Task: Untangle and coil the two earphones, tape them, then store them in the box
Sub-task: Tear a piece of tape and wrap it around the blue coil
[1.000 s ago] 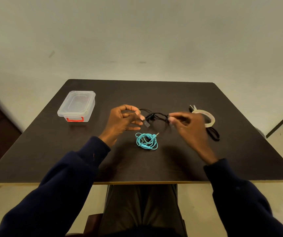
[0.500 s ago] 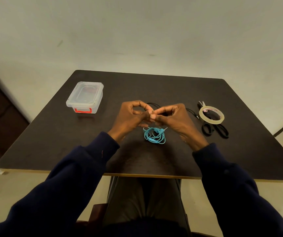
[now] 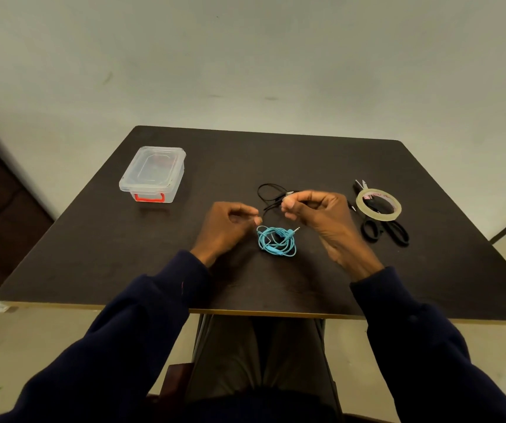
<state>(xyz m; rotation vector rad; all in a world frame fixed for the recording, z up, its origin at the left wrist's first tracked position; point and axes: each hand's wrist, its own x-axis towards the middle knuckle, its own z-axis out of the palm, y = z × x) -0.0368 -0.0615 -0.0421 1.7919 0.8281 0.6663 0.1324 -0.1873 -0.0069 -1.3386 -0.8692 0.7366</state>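
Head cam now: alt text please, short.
The right hand pinches a black earphone by its cord above a dark table, the left hand curled close beside it. A coiled blue earphone lies between them; a lidded clear box sits left, tape and scissors right.

black earphone (image 3: 273,200): thin cable, loose loops raised off the table at frame centre, pinched in right hand (image 3: 315,209) | blue earphone (image 3: 276,241): tangled bundle flat on the table just below it, jack pointing up-right | tape roll (image 3: 377,215): clear, lying flat, right | box (image 3: 154,174): clear, lid on, red latch, upper left
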